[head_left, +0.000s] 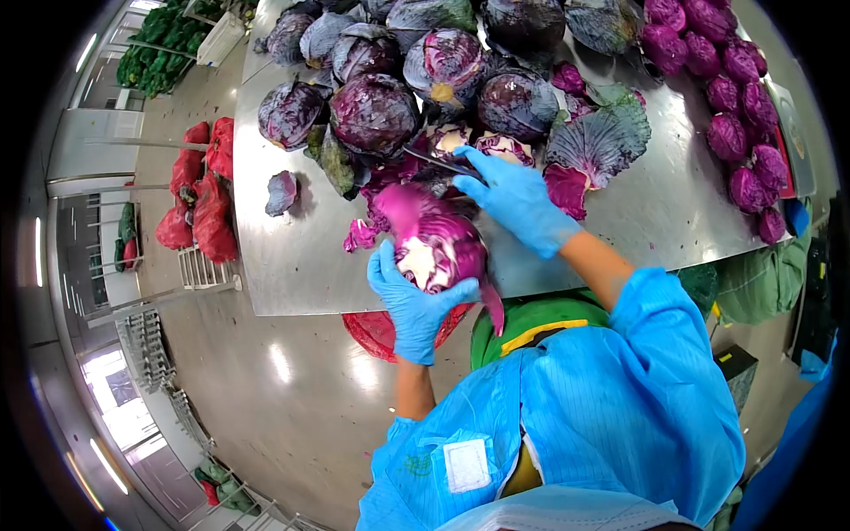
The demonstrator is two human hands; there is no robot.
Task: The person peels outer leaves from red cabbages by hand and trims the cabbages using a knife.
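My left hand (413, 299), in a blue glove, holds a purple cabbage (449, 254) from below and the left, near the table's front edge. The cabbage shows a pale cut core and loose leaves; a leaf on its upper left is blurred. My right hand (509, 196), also gloved, is closed round a knife (436, 160) just above and right of the cabbage, its blade pointing up and left. The knife's handle is hidden in the fingers. Cut leaves and stem pieces lie beyond the knife.
Dark untrimmed cabbages (374, 115) are heaped at the back of the metal table (292, 252). Bright purple trimmed cabbages (726, 137) line the right side. A large leaf (600, 137) lies right of centre. Red sacks (212, 217) stand left, beyond the table.
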